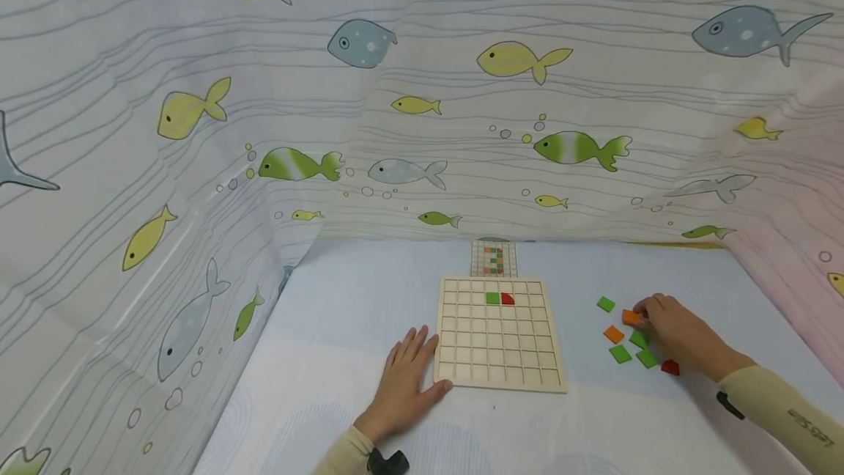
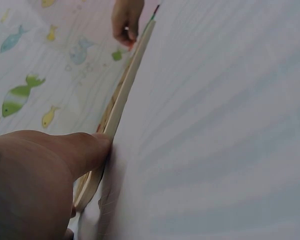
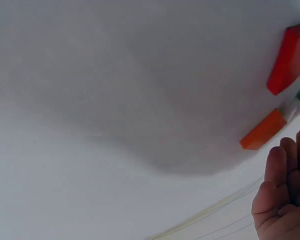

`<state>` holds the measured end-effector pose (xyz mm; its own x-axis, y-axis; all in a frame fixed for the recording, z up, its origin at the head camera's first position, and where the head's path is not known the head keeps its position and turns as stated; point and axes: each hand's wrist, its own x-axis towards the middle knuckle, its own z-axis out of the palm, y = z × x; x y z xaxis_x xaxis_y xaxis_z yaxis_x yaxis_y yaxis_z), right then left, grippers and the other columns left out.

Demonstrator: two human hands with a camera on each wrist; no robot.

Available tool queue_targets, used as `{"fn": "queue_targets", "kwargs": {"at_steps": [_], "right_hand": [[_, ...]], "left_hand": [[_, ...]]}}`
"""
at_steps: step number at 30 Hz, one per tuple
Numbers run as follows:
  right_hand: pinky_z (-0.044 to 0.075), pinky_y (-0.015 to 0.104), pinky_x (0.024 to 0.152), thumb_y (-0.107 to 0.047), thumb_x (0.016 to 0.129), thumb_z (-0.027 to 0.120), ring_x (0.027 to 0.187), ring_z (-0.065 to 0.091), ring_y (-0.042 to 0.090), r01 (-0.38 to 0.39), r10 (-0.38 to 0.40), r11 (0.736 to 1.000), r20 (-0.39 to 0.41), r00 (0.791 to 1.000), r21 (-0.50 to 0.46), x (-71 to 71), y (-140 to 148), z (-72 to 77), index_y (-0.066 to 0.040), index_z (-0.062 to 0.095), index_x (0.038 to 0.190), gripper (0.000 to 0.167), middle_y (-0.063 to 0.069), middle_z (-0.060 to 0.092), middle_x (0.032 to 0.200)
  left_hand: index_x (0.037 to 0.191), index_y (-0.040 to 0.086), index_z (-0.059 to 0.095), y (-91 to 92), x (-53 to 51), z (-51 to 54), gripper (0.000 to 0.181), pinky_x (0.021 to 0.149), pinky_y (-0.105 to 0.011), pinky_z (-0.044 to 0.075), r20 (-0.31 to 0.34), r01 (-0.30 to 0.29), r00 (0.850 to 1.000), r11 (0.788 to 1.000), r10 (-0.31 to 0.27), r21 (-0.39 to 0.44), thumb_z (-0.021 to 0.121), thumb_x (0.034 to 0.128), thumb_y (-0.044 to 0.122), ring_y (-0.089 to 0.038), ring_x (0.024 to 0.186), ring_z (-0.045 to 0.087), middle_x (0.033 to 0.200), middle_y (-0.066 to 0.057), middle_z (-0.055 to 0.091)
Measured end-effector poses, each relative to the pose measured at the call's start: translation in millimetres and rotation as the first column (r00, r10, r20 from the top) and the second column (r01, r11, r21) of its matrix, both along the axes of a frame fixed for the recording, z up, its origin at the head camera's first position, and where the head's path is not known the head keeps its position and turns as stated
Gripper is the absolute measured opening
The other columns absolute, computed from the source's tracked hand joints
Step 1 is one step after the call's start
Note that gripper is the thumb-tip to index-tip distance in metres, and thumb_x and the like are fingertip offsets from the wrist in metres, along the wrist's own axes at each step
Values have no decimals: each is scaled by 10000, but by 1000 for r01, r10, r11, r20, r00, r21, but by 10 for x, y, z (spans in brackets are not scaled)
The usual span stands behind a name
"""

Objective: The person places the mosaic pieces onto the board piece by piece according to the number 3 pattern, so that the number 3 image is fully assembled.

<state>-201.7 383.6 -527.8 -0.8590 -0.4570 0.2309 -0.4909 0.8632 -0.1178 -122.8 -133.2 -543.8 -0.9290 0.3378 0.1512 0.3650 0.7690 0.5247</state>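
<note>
My left hand (image 1: pixel 404 383) lies with fingers spread along the left side of a wooden grid board (image 1: pixel 494 352), its thumb touching the lower left corner. In the left wrist view the thumb (image 2: pixel 87 150) presses against the board's edge. A green square tile (image 1: pixel 493 298) and a red rounded tile (image 1: pixel 507 299) sit side by side in the board's upper cells. At the right, my right hand (image 1: pixel 679 328) pinches an orange tile (image 1: pixel 630 317) at its fingertips. Around it lie green tiles (image 1: pixel 620 354), another orange tile (image 1: pixel 614 333) and a red tile (image 1: pixel 670 367).
A small pattern card (image 1: pixel 494 259) with coloured squares on a grid stands behind the board. A fish-printed sheet (image 1: pixel 422 130) hangs at the back and sides of the table (image 1: pixel 369 284).
</note>
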Motion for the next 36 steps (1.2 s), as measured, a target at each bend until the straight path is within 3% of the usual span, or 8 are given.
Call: {"fn": "queue_targets", "kwargs": {"at_steps": [5,9,14,25,32,36], "right_hand": [[601,439,815,-97,949,781,930,615,220,6,-7,1000,55,998,10,-24,-132,95,13,623,1115,254,86,648,1027],[600,437,801,-39,929,783,916,627,231,-56,57,998,-34,998,28,-76,-220,133,33,621,1092,241,99,650,1011],[594,387,737,3,845,846,859,619,206,-143,148,989,-149,978,43,-149,-318,157,26,628,1051,301,78,649,962],[614,391,799,-31,890,834,925,634,207,-136,138,990,-76,987,38,-256,-622,214,19,644,1117,300,81,662,1027],[590,436,862,-77,980,750,990,641,243,-98,99,995,28,995,-7,-332,-793,244,5,630,1140,216,78,662,1068],[590,426,851,-85,978,756,971,642,242,-121,121,993,11,993,-7,-394,-899,243,9,638,1129,213,83,666,1051]], "left_hand": [[1590,54,458,2,25,-30,758,1254,-696,232,11,-5,1000,1000,5,1,659,1002,488,-460,1597,275,1696,-218,366],[1589,52,459,10,31,-31,751,1256,-696,226,3,-9,1000,1000,9,10,665,1003,475,-461,1597,273,1696,-221,366],[1591,54,458,14,26,-29,754,1255,-694,232,-3,-8,1000,1000,8,4,678,998,464,-462,1595,277,1695,-222,368],[1595,56,453,0,14,-27,758,1260,-692,225,0,-5,1000,1000,5,5,666,1003,479,-459,1598,273,1697,-217,365],[1598,57,449,-1,15,-22,758,1262,-697,216,2,-6,1000,1000,6,6,663,1005,479,-458,1600,267,1700,-216,359],[1603,58,442,-1,-1,-8,759,1269,-695,200,13,-2,1000,1000,2,12,657,1009,480,-452,1609,252,1708,-214,345]]}}
